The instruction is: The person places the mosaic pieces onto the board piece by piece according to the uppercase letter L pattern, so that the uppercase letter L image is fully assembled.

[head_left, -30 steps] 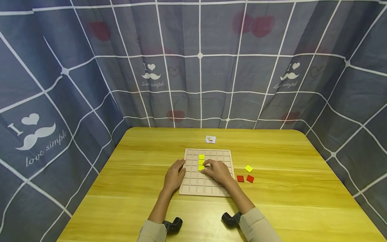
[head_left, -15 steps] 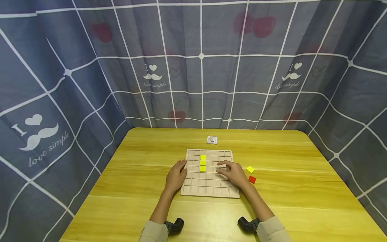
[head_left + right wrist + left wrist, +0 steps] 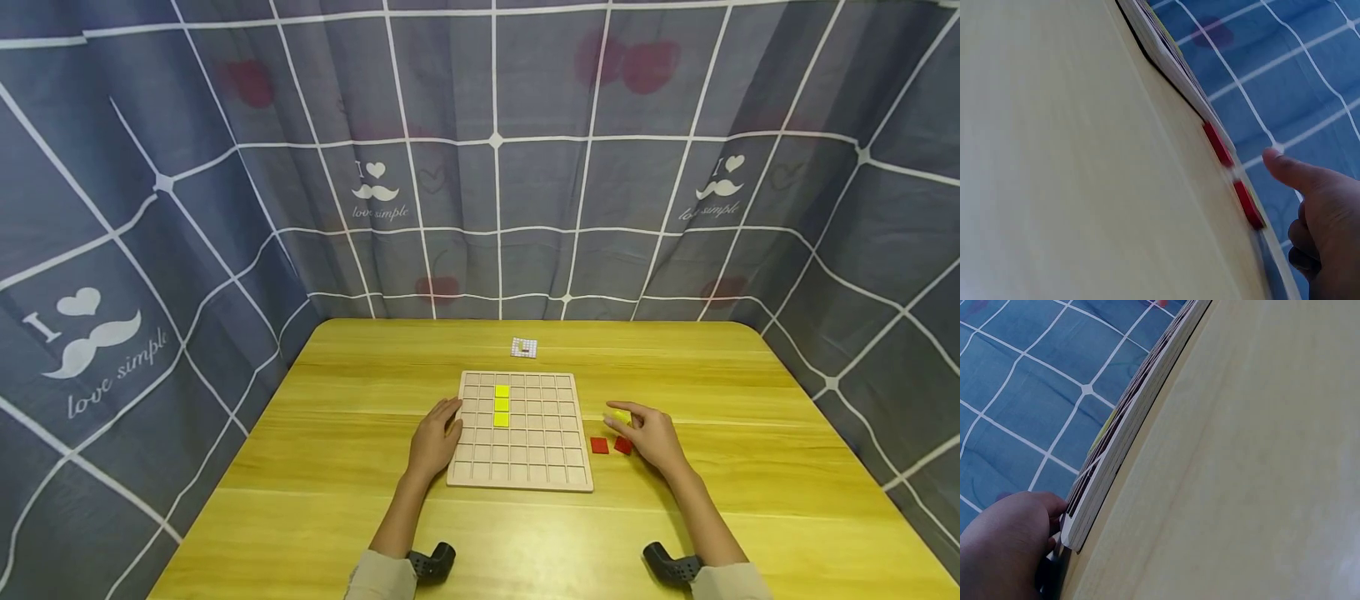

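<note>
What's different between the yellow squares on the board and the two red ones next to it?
The yellow squares sit in cells of the wooden board; the red squares lie on the table. The three yellow squares form a straight column, while the two red squares lie side by side with a gap. Both kinds are small and flat.

Yellow wood-grained table with rounded far corners, light reflecting off its near surface, stands enclosed left, right and behind by blue-grey curtain printed with white grid lines, cherries and lettering.
</note>
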`<state>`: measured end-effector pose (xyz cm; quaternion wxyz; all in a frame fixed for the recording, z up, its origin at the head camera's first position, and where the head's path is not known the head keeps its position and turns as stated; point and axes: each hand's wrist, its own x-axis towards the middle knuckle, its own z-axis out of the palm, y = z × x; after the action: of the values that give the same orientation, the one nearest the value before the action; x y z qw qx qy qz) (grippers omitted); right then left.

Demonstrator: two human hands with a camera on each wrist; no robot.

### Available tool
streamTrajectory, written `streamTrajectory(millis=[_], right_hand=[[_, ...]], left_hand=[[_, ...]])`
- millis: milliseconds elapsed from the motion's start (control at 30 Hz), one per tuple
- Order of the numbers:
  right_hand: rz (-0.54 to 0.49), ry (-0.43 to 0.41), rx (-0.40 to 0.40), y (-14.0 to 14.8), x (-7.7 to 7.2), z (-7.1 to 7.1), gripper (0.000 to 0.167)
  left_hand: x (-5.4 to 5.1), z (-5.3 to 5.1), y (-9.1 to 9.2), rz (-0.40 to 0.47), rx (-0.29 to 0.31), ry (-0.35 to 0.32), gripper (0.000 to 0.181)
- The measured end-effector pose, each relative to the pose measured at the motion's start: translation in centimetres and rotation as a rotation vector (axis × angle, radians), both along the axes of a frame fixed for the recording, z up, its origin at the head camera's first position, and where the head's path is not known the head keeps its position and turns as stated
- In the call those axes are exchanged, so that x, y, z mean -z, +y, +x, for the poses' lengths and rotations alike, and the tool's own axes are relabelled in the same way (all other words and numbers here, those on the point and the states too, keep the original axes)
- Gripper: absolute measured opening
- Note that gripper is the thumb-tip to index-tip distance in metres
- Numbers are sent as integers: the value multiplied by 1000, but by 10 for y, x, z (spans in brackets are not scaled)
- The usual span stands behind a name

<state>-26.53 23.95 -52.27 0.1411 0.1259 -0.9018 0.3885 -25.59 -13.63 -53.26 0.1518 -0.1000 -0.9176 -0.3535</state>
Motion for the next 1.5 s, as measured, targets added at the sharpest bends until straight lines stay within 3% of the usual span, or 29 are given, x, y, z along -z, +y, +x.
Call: streamTrajectory(millis=[400, 633, 867, 1067, 1333, 1500], right_hand=[[126, -83, 75, 22, 4, 2, 39], [166, -71, 90, 28, 5, 1, 40], [124, -22, 68, 24, 3, 0, 37], [86, 39, 3, -1, 1, 1, 32], [64, 108, -193, -67, 2, 11, 25], [91, 152, -221, -108, 2, 16, 23]], left_hand=[[-1, 1, 1, 5, -1, -6, 39], [0, 0, 2, 4, -2, -5, 38], [0, 0, 1, 12, -4, -12, 39], [2, 0, 0, 13, -5, -13, 39], [2, 0, 0, 13, -4, -13, 39], [2, 0, 0, 15, -4, -15, 39]])
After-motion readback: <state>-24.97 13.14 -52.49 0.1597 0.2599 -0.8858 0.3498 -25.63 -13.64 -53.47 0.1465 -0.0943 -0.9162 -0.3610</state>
